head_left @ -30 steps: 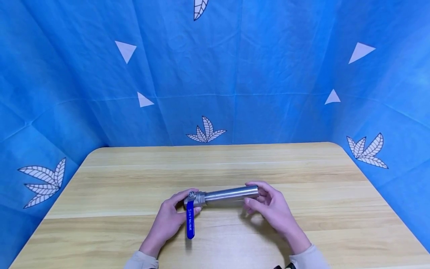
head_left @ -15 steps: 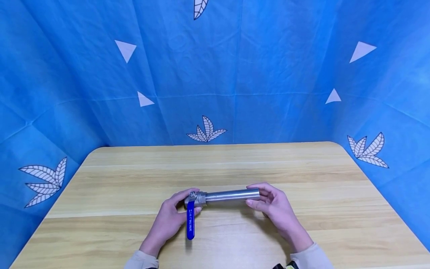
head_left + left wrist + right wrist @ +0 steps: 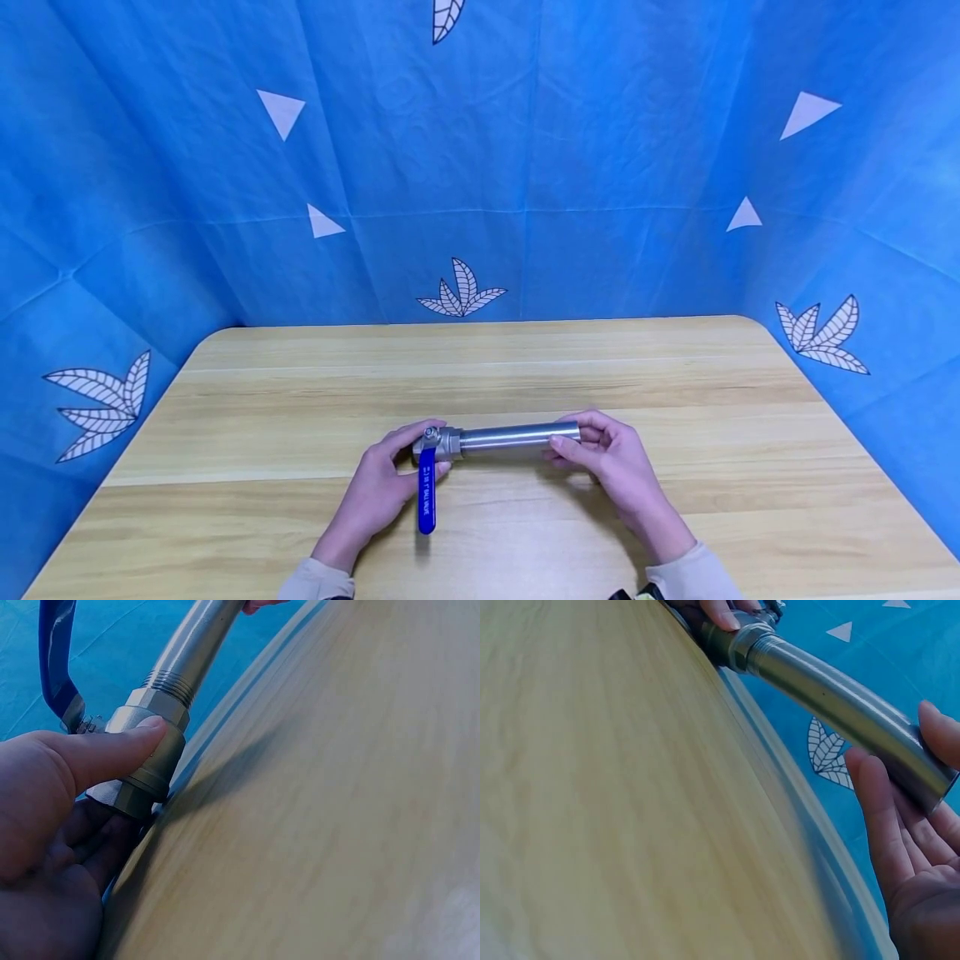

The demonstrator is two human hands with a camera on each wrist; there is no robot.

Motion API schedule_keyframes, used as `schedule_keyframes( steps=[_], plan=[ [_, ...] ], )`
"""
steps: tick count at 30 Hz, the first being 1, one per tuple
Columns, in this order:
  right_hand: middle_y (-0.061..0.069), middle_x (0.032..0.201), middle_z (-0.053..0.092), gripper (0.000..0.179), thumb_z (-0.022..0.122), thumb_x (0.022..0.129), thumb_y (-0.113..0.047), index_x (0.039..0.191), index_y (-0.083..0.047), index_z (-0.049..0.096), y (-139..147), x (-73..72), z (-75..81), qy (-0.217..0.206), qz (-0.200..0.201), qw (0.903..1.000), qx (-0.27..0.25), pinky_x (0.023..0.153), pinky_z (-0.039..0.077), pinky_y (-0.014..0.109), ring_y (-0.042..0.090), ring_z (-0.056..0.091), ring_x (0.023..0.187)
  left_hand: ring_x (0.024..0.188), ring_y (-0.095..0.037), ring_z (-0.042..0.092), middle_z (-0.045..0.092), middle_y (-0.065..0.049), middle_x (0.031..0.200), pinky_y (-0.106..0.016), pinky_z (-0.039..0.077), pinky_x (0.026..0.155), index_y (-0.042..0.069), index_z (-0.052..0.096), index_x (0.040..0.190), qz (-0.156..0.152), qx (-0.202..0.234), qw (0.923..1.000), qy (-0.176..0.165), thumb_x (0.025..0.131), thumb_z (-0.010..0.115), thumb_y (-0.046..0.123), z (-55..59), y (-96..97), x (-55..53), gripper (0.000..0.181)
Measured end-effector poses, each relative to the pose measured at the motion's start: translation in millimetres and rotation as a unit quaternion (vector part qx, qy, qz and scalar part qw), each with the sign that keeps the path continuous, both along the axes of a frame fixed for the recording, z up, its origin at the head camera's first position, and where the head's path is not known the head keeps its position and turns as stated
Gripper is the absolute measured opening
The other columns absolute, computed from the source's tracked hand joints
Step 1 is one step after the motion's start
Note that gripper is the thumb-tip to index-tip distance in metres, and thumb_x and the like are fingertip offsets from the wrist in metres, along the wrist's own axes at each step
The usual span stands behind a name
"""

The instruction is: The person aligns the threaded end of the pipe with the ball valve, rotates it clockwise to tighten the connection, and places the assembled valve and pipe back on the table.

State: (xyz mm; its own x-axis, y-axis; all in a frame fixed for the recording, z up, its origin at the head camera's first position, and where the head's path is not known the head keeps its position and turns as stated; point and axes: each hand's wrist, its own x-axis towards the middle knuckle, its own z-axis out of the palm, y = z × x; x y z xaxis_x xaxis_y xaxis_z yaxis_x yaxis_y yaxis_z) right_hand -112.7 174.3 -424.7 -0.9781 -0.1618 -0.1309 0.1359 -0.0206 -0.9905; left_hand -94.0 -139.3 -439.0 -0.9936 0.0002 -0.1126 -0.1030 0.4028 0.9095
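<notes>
from my distant seat i take the ball valve (image 3: 447, 444) as landmark: metal body, low over the wooden table (image 3: 480, 367); whether it touches the wood i cannot tell. the left hand (image 3: 378, 487) is at the left of the valve, thumb laid across the near side of the body, fingers behind and partly hidden, the grip closed round it. the blue lever (image 3: 426, 492) reaches from the top of the valve toward the wearer, pale lettering along it, roughly square to the metal pipe (image 3: 519, 436). that pipe runs out to the right of the valve, in line with it, its threaded end at the hex collar; on my left wrist feed several turns of thread (image 3: 171, 686) show just beside the collar. the right hand (image 3: 618, 462) is at the pipe's free end, well right of the valve: thumb on the near side, fingers on the far side and below, holding the pipe between them, spread only about its width. i note pale sleeves (image 3: 693, 575) on the wearer's side of the valve, a dark strap (image 3: 648, 592) by the right one. beyond the valve and the table's back edge hangs blue cloth (image 3: 480, 125), printed with white triangles (image 3: 281, 112) and leaf sprays (image 3: 462, 292).
</notes>
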Motion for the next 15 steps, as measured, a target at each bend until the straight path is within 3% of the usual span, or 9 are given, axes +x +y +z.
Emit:
schedule_keyframes(
  steps=[7,15],
  plan=[
    [0.020,0.102,0.081,0.034,0.081,0.095,-0.012,0.120,0.006,0.067,-2.7,-0.8,0.7,-0.007,-0.009,0.9999,0.010,0.082,0.069,0.041,0.027,0.082,0.085,0.150,-0.035,0.054,0.067,0.002,0.149,-0.060,0.040,0.127,0.037,0.072,0.138,0.000,-0.006,1.0000,0.006,0.090,0.088,0.019,0.3,0.0,0.0,0.055],
    [0.020,0.115,0.078,0.064,0.087,0.085,-0.003,0.141,0.007,0.057,-1.2,2.3,2.2,-0.003,0.018,0.9998,0.010,0.087,0.068,0.036,0.021,0.081,0.091,0.148,-0.035,0.055,0.069,0.002,0.147,-0.062,0.041,0.125,0.037,0.072,0.138,0.004,-0.010,0.9999,0.008,0.090,0.089,0.019,1.4,0.6,1.3,0.054]
  ],
)
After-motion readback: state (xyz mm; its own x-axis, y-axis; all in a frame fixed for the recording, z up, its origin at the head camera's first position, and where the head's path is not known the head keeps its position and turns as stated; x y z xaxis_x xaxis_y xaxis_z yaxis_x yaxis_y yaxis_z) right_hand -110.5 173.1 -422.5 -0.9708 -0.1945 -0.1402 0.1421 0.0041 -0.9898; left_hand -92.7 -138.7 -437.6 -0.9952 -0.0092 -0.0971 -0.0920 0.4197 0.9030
